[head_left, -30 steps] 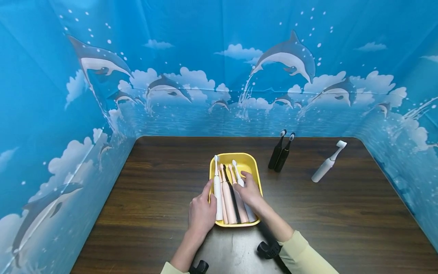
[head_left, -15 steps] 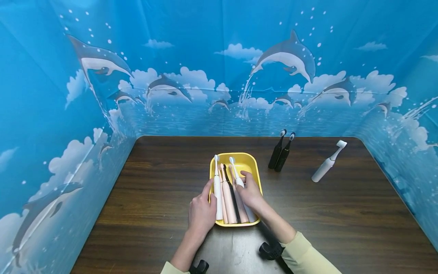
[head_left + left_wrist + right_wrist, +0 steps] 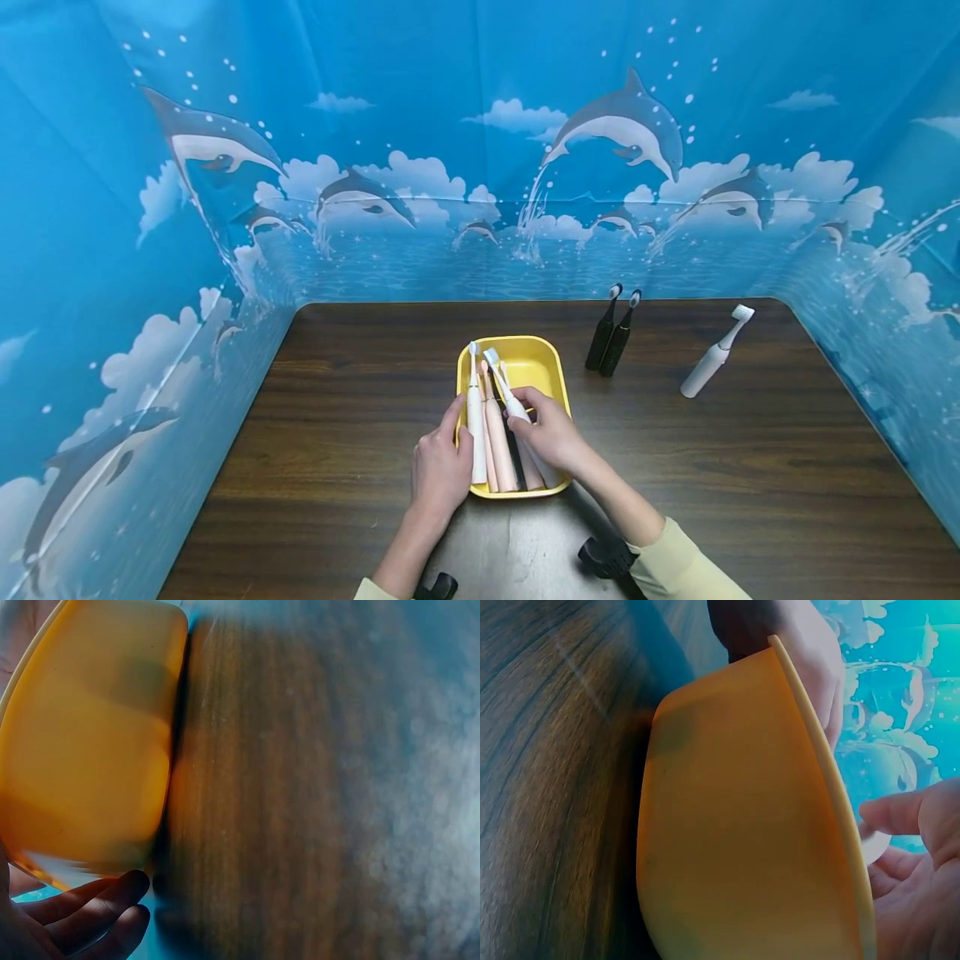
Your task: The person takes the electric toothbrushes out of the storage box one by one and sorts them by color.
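Note:
A yellow tray (image 3: pixel 534 358) on the table holds several electric toothbrushes in white, pink and black, lying side by side. My left hand (image 3: pixel 439 468) grips the tray's left side; in the left wrist view its fingers (image 3: pixel 97 915) curl at the outer wall. With my right hand (image 3: pixel 551 433) I pinch a white electric toothbrush (image 3: pixel 513 405) between thumb and fingers. Its head leans to the left, over the pink and black toothbrushes. Another white toothbrush (image 3: pixel 476 425) lies along the left wall. In the right wrist view the tray's wall (image 3: pixel 735 810) hides most of the contents.
Two black electric toothbrushes (image 3: pixel 615 343) stand upright together at the back, right of the tray. Farther right is a standing white toothbrush (image 3: pixel 707 370). A blue dolphin-print curtain (image 3: pixel 420 250) borders the dark wooden table (image 3: pixel 345 417) at the back and sides.
The white toothbrush in my right hand has risen slightly from the tray's right side, and its head has swung left across the others. My left hand has stayed at the tray.

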The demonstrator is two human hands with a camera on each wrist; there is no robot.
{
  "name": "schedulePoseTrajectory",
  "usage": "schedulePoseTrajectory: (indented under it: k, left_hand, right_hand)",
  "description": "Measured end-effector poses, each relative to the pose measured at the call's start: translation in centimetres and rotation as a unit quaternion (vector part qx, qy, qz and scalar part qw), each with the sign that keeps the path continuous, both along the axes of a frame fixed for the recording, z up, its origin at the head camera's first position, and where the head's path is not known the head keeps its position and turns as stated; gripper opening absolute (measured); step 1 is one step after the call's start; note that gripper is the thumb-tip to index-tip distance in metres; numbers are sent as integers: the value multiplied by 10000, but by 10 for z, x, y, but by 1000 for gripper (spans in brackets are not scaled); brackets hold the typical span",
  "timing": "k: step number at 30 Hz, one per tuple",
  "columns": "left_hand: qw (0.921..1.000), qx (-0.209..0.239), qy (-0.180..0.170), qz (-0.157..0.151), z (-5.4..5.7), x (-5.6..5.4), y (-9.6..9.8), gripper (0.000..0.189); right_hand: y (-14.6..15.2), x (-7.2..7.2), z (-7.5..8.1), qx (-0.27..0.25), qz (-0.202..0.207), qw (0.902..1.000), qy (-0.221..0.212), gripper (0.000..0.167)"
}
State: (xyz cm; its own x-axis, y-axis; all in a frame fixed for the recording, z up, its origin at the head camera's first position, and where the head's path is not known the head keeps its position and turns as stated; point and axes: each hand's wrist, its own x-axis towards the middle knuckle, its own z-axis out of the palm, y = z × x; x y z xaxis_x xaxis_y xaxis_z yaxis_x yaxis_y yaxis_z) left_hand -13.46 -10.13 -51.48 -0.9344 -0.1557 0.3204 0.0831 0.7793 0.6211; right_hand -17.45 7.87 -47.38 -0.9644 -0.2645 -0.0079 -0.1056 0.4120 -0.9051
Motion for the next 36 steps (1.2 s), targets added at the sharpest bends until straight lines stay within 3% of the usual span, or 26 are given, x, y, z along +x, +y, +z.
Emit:
schedulePoseTrajectory:
  k: [10, 18, 36]
  left_hand:
    - [9998, -5, 181, -3, -2, 0, 0, 46]
    - [9993, 7, 369, 13, -3, 0, 0, 46]
    - [9999, 93, 139, -38, -1, 0, 0, 46]
  right_hand:
    - [15, 5, 11, 151, -3, 9997, 186, 28]
    - [24, 7, 17, 14, -263, 9993, 252, 31]
    - [30, 12, 31, -200, -540, 9968, 555, 34]
